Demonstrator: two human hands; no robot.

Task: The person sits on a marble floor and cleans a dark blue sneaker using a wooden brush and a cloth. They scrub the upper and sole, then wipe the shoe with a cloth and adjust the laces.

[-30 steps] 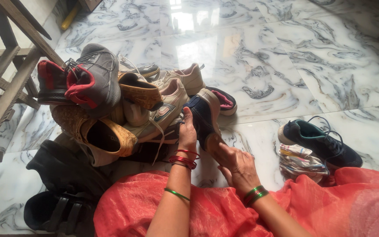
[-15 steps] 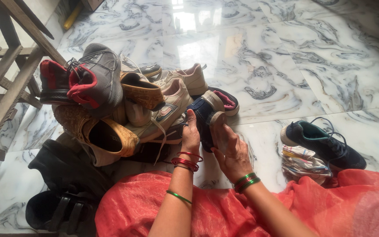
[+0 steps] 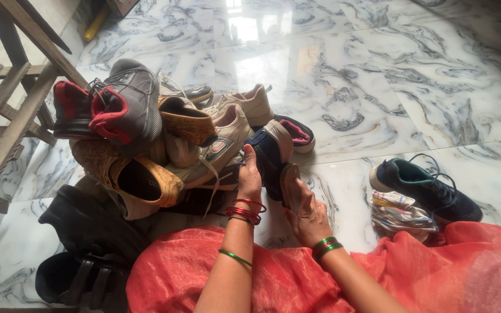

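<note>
Nearest me is the red cloth (image 3: 297, 278) spread over the person's lap, both forearms reaching out of it toward twelve o'clock. The right hand (image 3: 307, 213) has slid back under the heel of the dark blue shoe (image 3: 271, 159); half a second ago it lay higher against the sole, and now its fingers cup the heel end from below. The left hand (image 3: 249, 177) has hardly moved, its fingers pressed flat along the shoe's side. So the shoe is clamped between both hands, tipped up on the near edge of the shoe pile (image 3: 163, 133), and looks, to my eye, steadied rather than lifted away. At three o'clock a second dark sneaker (image 3: 430, 186) sits on the marble floor (image 3: 378, 75) beside a folded cloth (image 3: 398, 211). At nine o'clock stands a wooden rack (image 3: 1, 116).
</note>
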